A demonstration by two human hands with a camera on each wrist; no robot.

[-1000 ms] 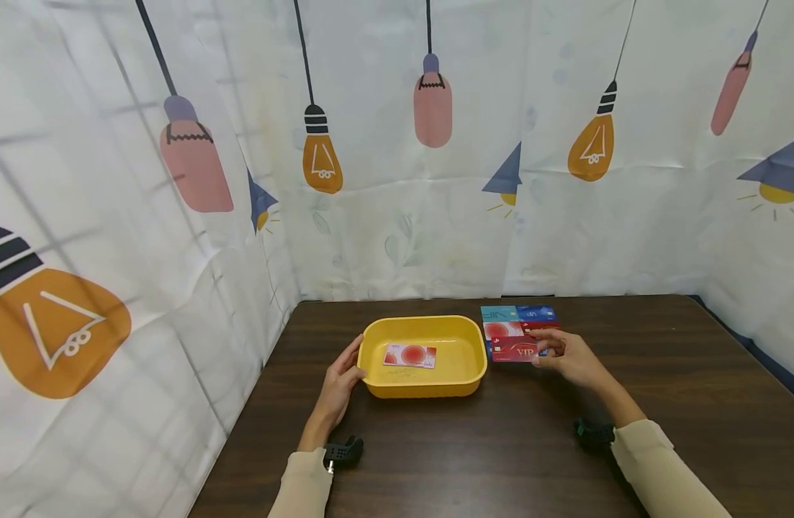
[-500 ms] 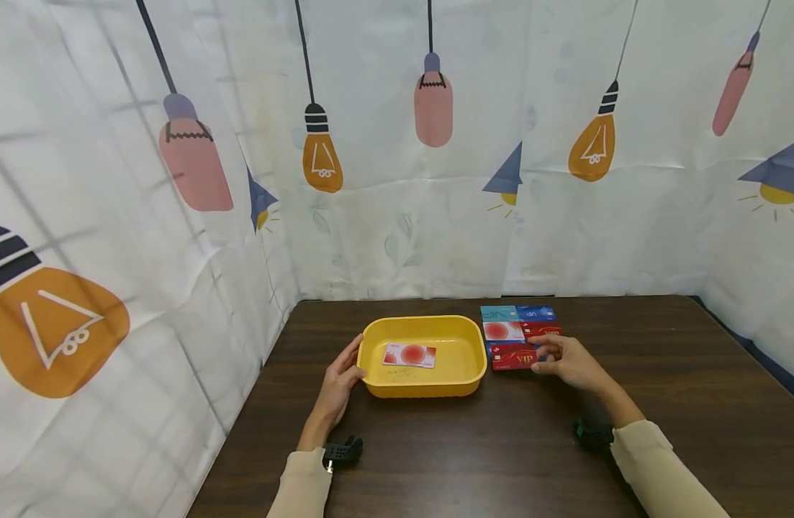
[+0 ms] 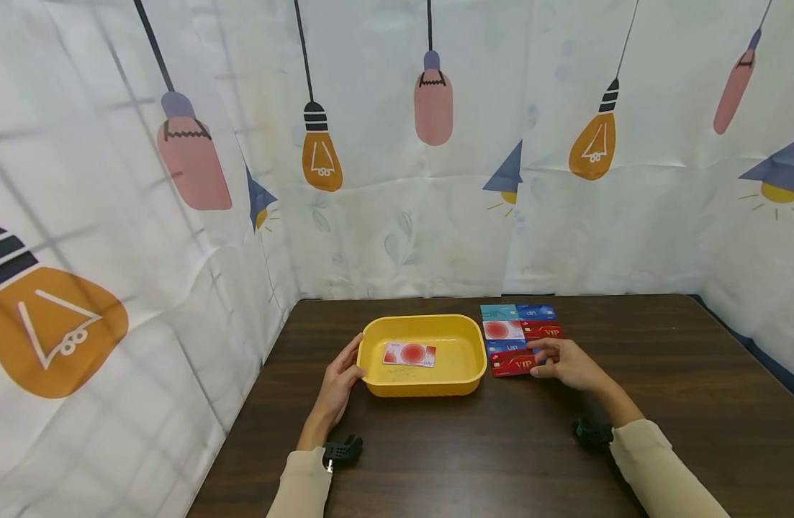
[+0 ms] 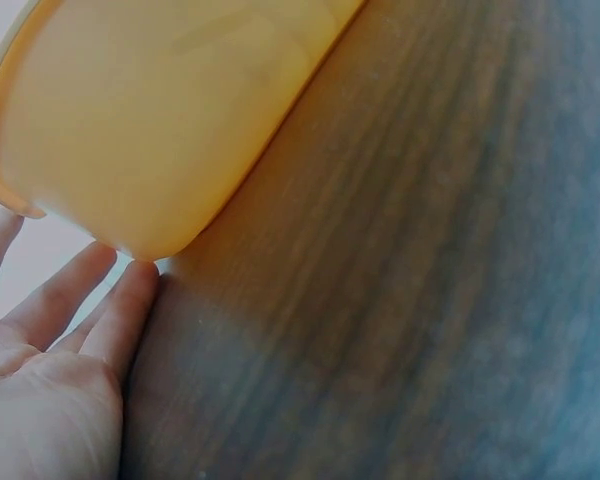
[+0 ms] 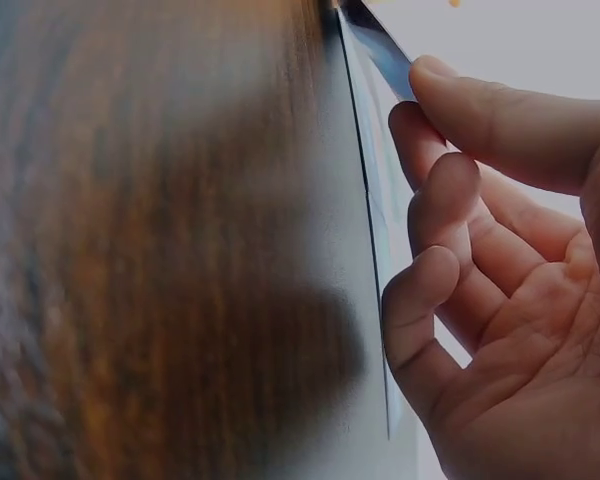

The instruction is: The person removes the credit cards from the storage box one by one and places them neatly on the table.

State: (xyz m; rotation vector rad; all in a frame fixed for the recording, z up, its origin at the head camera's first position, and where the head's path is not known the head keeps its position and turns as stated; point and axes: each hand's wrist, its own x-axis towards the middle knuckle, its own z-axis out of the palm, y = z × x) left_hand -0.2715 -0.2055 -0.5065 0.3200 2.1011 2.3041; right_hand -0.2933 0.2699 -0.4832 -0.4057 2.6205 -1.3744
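A shallow yellow plastic basin (image 3: 458, 360) stands left of the cards, with a white card bearing a red circle (image 3: 409, 355) lying inside. My left hand (image 3: 337, 380) touches the basin's left end with fairly straight fingers; the left wrist view shows those fingers (image 4: 75, 285) against its outer wall. Right of the basin, my right hand (image 3: 565, 363) pinches the right edge of a red VIP card (image 3: 512, 363) between thumb and index finger. The right wrist view shows the remaining fingers (image 5: 420, 290) curled beneath. A blue VIP card (image 3: 505, 346) lies just behind the red one.
Behind these are a teal card (image 3: 499, 312), a blue card (image 3: 535, 313), a white card with a red circle (image 3: 503, 330) and a second red VIP card (image 3: 539, 329). The dark wooden table (image 3: 435, 460) meets a printed curtain (image 3: 403, 237) at its back edge.
My right hand has drawn the red VIP card slightly toward me, uncovering more of the blue card behind it. My left hand and the basin have stayed in place.
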